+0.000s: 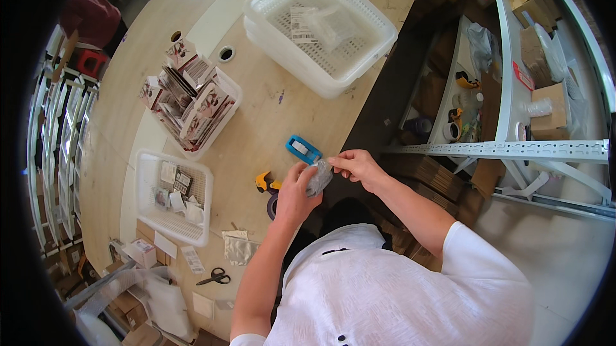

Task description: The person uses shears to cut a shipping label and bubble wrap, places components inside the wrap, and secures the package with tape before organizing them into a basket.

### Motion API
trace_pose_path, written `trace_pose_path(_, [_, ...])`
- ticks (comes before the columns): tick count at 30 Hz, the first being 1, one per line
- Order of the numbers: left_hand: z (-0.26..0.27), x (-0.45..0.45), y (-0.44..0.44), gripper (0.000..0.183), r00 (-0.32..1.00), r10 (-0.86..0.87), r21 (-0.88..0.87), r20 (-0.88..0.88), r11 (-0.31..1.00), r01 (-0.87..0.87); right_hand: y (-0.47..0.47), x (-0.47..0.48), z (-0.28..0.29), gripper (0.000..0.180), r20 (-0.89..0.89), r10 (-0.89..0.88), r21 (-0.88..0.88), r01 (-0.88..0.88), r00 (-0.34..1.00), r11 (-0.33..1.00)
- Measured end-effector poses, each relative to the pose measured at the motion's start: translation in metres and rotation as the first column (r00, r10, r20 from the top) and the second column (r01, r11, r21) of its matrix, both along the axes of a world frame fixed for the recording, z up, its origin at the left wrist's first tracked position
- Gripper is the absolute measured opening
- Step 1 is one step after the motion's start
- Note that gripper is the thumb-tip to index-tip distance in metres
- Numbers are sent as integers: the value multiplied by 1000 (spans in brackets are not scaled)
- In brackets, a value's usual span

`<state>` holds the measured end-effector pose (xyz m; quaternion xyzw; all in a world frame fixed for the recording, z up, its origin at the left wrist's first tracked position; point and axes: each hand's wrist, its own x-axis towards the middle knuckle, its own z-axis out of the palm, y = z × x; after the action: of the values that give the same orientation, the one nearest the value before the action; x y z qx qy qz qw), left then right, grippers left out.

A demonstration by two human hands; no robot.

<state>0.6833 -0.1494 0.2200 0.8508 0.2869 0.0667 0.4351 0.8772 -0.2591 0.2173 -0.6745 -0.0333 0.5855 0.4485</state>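
My left hand grips a small bundle in clear bubble wrap near the table's edge. At the bundle's upper right side, the fingertips of my right hand are pinched together; whether film or tape lies between them is too small to tell. A blue tape dispenser lies on the table just beyond the bundle. To the left of my left hand are a yellow tape dispenser and a dark tape roll, partly hidden by that hand.
Stacked white plastic baskets hold a wrapped item. Another basket is full of printed packets; a third holds small items. Black scissors and silvery pouches lie on the wooden table. Metal shelving stands at right.
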Motion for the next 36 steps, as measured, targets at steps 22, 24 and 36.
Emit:
trace_pose_path(22, [118, -264, -59, 76, 691, 714, -687, 117, 560, -463, 85, -218, 121, 54, 857, 515, 79, -994, 26, -80])
trace_pose_path(24, [111, -294, -70, 80, 716, 688, -665, 118, 591, -458, 88, -244, 127, 63, 722, 681, 28, -979, -122, -204])
trace_pose_path(36, [-99, -525, -14, 29, 10, 991, -611, -132, -74, -788, 132, -303, 0, 68, 302, 878, -250, -858, 370, 448])
